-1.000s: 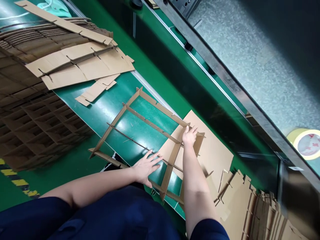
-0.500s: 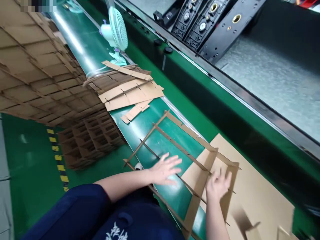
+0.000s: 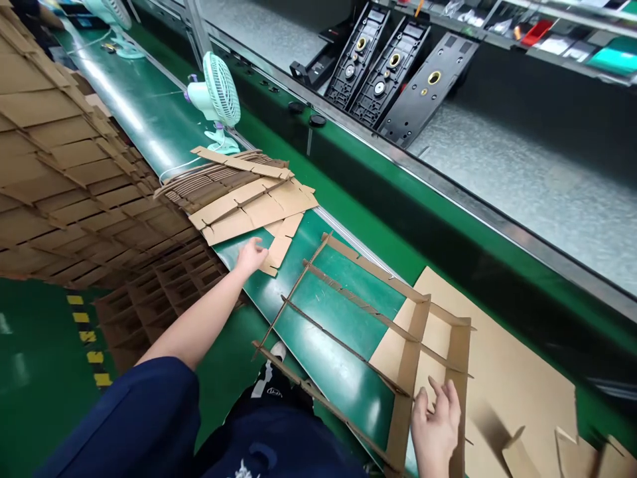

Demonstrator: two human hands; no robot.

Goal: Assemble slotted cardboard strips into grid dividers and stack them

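A cardboard divider frame (image 3: 409, 358) of interlocked slotted strips lies across the green bench, its right end over a flat cardboard sheet (image 3: 522, 372). My left hand (image 3: 252, 255) reaches to a loose slotted strip (image 3: 283, 247) beside a pile of cardboard strips (image 3: 259, 206); its fingers are curled at the strip's left edge. Over the right end of the frame, between two cross strips, my right hand (image 3: 438, 415) is raised with bent fingers apart and nothing in it.
A mint fan (image 3: 219, 93) stands behind the pile, another farther back. Stacked cardboard dividers (image 3: 64, 153) rise at the left. Black plastic parts (image 3: 393, 73) lie beyond the green bench edge. More cardboard pieces (image 3: 572, 455) are at the lower right.
My left hand has moved from above the frame to the loose strip at the upper left. My right hand has shifted down slightly. The loose strip is turned more upright in the view.
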